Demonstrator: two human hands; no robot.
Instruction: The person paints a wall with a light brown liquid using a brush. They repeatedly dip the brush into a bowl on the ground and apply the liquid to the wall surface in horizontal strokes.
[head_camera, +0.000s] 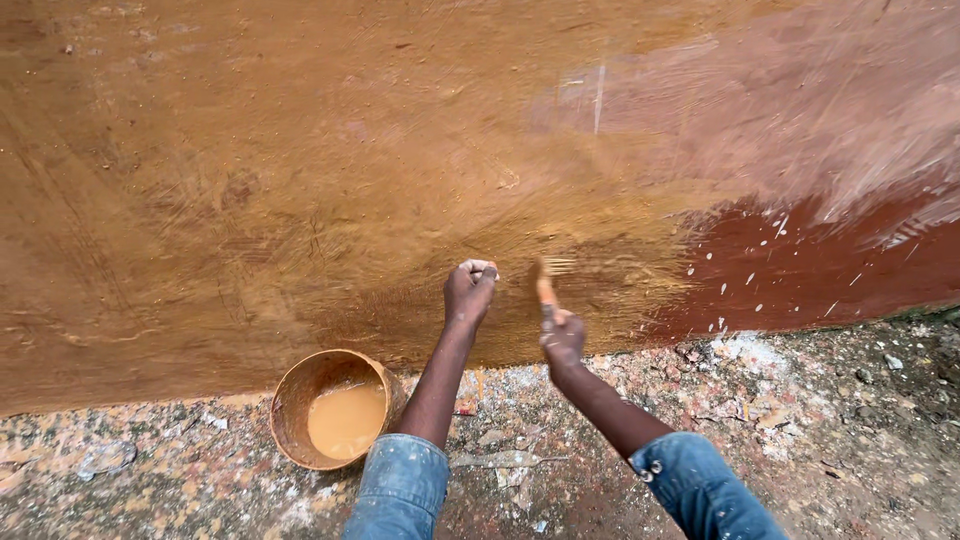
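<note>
Denim cuffs sit lowest in view, one on each forearm. From the right cuff, the right hand is wrapped tight round the orange handle of a paintbrush, its bristles pressed against the wall. From the left cuff, the left hand is curled into a fist with its knuckles resting on the wall, just beside the brush. Left of that arm, a bucket of ochre paint stands on the speckled ground. Dark red, unpainted wall shows to the right.
</note>
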